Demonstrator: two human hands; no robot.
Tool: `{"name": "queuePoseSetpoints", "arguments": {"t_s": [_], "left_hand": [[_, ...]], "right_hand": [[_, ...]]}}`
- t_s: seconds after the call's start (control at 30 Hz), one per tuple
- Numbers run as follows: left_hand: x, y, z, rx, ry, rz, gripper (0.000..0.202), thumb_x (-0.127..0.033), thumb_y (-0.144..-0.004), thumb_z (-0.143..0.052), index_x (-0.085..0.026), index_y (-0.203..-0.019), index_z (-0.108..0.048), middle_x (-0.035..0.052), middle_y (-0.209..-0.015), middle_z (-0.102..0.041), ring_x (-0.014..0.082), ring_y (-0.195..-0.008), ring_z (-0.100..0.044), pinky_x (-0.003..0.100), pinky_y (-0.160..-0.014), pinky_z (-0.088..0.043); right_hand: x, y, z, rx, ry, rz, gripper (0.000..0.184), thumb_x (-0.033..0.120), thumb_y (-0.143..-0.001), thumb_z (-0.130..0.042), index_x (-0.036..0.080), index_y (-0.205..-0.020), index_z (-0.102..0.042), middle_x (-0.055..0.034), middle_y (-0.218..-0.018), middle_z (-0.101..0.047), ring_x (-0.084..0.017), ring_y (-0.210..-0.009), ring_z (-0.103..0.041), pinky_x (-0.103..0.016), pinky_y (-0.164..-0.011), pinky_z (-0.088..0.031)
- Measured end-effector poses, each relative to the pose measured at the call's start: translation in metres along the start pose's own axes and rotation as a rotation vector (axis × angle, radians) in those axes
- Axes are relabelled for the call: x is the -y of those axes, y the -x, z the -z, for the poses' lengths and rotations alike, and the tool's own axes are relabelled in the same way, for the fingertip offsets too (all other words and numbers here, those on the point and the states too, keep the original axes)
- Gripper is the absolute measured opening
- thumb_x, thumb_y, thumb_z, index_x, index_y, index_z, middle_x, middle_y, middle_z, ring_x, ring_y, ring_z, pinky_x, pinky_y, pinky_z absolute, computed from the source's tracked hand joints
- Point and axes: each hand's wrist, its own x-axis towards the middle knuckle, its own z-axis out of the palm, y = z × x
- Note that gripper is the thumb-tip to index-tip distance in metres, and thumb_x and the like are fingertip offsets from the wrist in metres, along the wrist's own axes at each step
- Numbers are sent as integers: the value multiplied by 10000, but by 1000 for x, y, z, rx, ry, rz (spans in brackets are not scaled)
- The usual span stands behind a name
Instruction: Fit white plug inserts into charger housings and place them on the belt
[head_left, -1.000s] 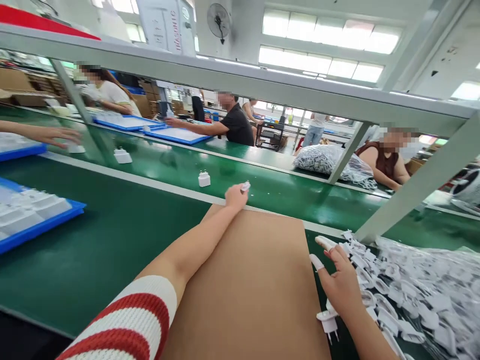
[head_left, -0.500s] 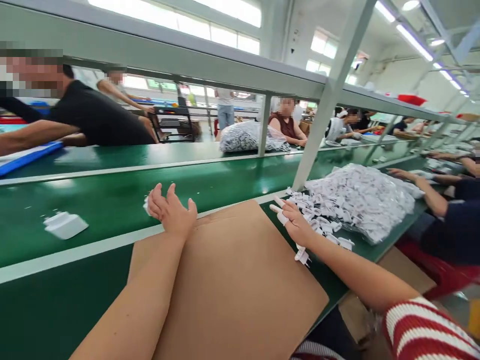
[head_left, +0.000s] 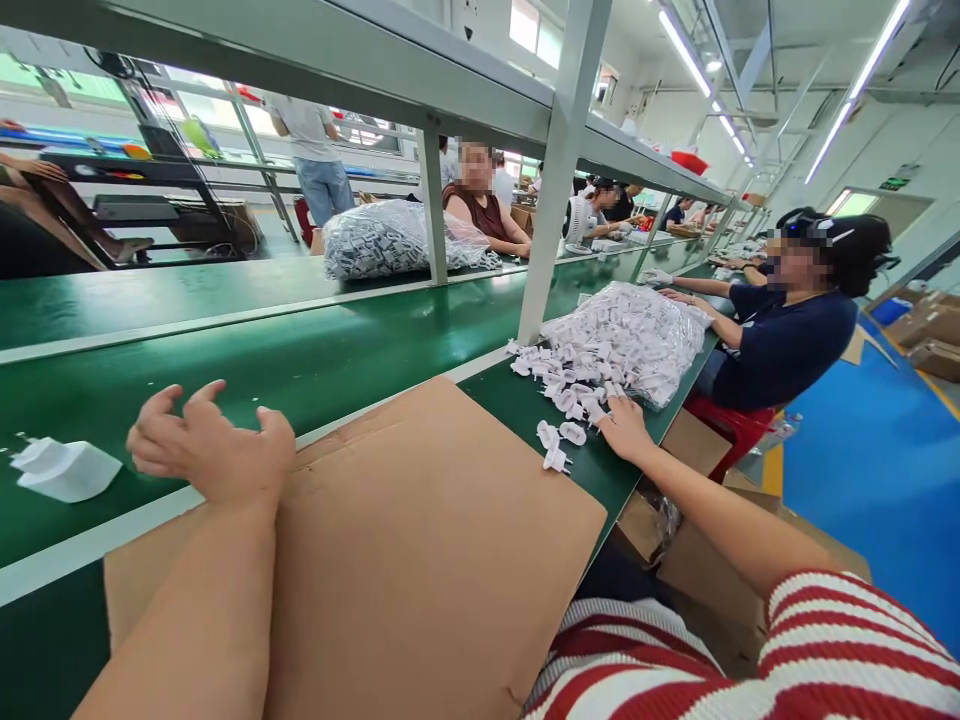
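My left hand (head_left: 214, 445) hovers over the near edge of the green belt, fingers apart and loosely curled, with nothing visible in it. To its left, a white plug-like housing with pins (head_left: 67, 470) lies on the belt, separate from the fingers. My right hand (head_left: 628, 428) reaches with fingers extended into the near side of a spread of loose small white plug pieces (head_left: 562, 392). White covers show on its fingertips. Whether a piece is between those fingers is hard to see. A brown cardboard sheet (head_left: 427, 540) lies on the bench between my arms.
A clear bag full of white plug pieces (head_left: 630, 335) sits behind the loose ones. An upright metal post (head_left: 559, 180) and a shelf beam (head_left: 360, 50) cross above the belt. Beside the bag, a co-worker (head_left: 795, 335) sits on a red stool. Another full bag (head_left: 394, 240) stands across the belt.
The view has swung right. My right hand has moved along the loose pieces to their near right side. A white item behind my left fingers earlier no longer shows there.
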Motion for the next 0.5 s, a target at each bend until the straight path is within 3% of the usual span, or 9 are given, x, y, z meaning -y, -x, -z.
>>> {"name": "queuePoseSetpoints", "arguments": {"t_s": [0.1, 0.2, 0.37, 0.5], "left_hand": [[1, 2, 1, 20, 3, -21, 564, -332, -730, -702, -156, -1264, -666, 184, -1548, -461, 477, -1490, -343, 620, -1225, -232], [6, 2, 1, 25, -6, -32, 552, -334, -739, -698, -165, -1265, -679, 167, -1532, -487, 471, -1474, -366, 622, -1213, -254], [14, 2, -4, 2, 9, -64, 545, -311, -741, -711, -165, -1265, -688, 159, -1526, -501, 478, -1465, -384, 644, -1203, -278], [14, 1, -4, 13, 7, -62, 573, -312, -726, -709, -144, -1274, -697, 184, -1522, -509, 503, -1457, -392, 669, -1199, -290]], "right_hand": [[14, -5, -16, 32, -31, 36, 432, 346, -933, -426, 138, -1269, -601, -221, -1310, -615, -365, -1274, -524, -521, -1100, -417], [23, -16, -18, 43, -55, 83, 375, 358, -966, -409, 167, -1218, -611, -164, -1209, -649, -305, -1159, -570, -439, -1052, -459], [13, -59, 1, -23, 2, 33, 302, 238, -1008, -374, 136, -1096, -645, -185, -1137, -655, -306, -1091, -584, -495, -1023, -483], [13, -104, 17, -20, 52, 19, 267, 352, -1031, -601, 153, -1199, -662, -121, -1256, -664, -267, -1167, -636, -502, -1041, -530]]}}
